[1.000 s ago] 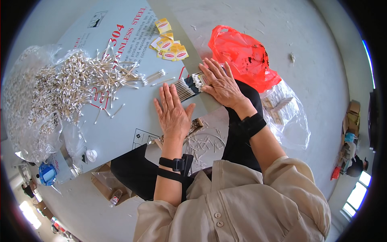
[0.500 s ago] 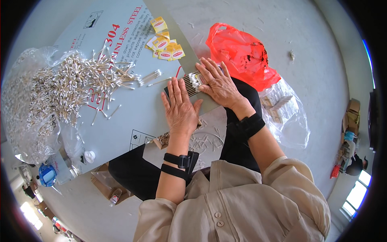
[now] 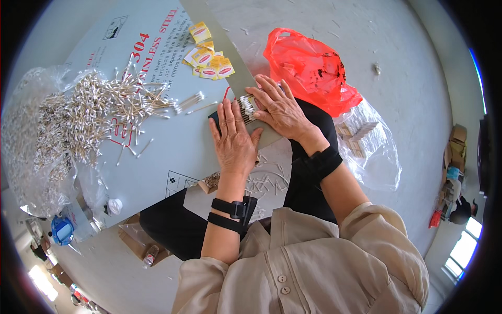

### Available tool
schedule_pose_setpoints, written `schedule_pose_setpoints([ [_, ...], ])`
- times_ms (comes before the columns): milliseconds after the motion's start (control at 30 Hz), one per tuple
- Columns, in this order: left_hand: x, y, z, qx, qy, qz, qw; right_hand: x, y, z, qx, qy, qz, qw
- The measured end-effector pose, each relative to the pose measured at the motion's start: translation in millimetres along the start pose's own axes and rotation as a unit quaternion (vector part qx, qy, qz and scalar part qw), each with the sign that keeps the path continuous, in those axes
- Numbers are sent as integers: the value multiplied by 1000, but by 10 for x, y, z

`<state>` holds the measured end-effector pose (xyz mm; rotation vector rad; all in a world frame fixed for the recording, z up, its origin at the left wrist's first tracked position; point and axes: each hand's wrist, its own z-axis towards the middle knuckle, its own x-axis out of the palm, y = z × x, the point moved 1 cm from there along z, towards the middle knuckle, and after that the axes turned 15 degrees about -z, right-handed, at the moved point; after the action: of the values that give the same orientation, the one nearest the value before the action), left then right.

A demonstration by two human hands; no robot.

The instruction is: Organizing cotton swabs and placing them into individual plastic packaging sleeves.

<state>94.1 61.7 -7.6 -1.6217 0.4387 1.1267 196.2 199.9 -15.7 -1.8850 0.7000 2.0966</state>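
At the table's right edge, a row of white-tipped cotton swabs lies over dark stripes, between my two hands. My left hand rests flat on the near side of it, fingers stretched out, over a dark flat piece whose corner peeks out. From the right, my right hand lies with fingers extended and its thumb against the swab ends; what is beneath its palm is hidden. A small bundle of swabs and one loose swab lie just left of my fingertips.
A big heap of cotton swabs spills from a clear plastic bag at left. Yellow-and-white cards lie farther back. Right of the table are a red plastic bag and a clear bag of packed bundles. Swabs litter the floor.
My right hand has shifted slightly left, closer to the left hand, and less of the dark stripes shows between them. The table has drifted slightly left in view.
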Motion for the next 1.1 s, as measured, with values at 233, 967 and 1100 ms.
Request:
schedule_pose_setpoints([
  [233, 9, 15, -1, 6, -4, 9, 1000, -32, -16, 43, 3, 18, 29, 999],
  [967, 23, -48, 30, 5, -3, -8, 1000, 23, -40, 127, 3, -29, 195, 980],
  [1100, 49, -86, 59, 5, -11, -10, 1000, 17, -68, 128, -6, -29, 206, 978],
])
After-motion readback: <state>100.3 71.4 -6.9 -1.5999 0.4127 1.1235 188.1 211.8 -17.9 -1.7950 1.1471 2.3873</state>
